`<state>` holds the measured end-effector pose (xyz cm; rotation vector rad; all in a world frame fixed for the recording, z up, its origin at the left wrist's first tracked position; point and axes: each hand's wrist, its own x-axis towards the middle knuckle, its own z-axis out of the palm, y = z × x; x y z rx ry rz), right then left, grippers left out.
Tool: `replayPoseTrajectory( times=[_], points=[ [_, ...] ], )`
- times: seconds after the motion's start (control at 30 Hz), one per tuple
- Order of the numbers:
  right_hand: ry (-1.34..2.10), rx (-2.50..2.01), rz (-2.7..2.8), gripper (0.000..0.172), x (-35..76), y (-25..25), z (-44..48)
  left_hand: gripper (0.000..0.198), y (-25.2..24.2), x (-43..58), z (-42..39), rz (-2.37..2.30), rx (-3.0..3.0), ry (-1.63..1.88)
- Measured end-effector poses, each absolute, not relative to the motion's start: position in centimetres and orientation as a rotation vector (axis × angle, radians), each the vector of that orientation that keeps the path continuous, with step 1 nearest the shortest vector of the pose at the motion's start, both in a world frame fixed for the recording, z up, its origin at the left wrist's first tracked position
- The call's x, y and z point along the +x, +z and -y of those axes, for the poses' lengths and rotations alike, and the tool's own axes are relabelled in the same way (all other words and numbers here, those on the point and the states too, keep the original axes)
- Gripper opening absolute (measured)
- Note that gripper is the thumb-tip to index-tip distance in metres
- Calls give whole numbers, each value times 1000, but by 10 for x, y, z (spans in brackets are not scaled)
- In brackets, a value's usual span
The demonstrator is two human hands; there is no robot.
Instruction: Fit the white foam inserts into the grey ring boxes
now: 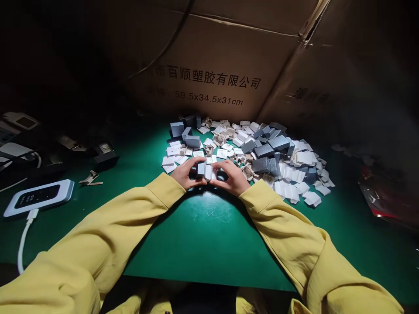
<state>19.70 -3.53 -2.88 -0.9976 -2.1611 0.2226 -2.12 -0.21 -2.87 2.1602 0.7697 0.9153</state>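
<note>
Both my hands meet over the middle of the green mat [203, 235], arms in yellow sleeves. My left hand [187, 173] has its fingers curled round a small grey box [200, 169]. My right hand [231, 176] pinches a small white piece [208, 171] held against that box. Just beyond my fingers lies a spread of white cards and inserts [176, 155], and further back stand several grey boxes [266, 150].
Large cardboard cartons [209, 65] wall off the back. A white device with a dark screen [39, 197] and its white cable [23, 237] lie at the left. Dark clutter sits at the far left, and a shiny plastic bag [382, 196] at the right.
</note>
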Motion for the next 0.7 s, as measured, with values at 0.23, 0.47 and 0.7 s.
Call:
replayPoseTrajectory(
  times=[0.23,0.47,0.7],
  points=[
    [75,-985,2258,32,196,-30,34,60,-30,-21,2,-759,2115,915],
    [-245,-1004,2472,30,200,-30,41,64,-31,-21,1,-749,2064,904],
    [-356,-1035,2552,30,201,-27,47,64,-34,-20,0,-739,2061,924]
  ],
)
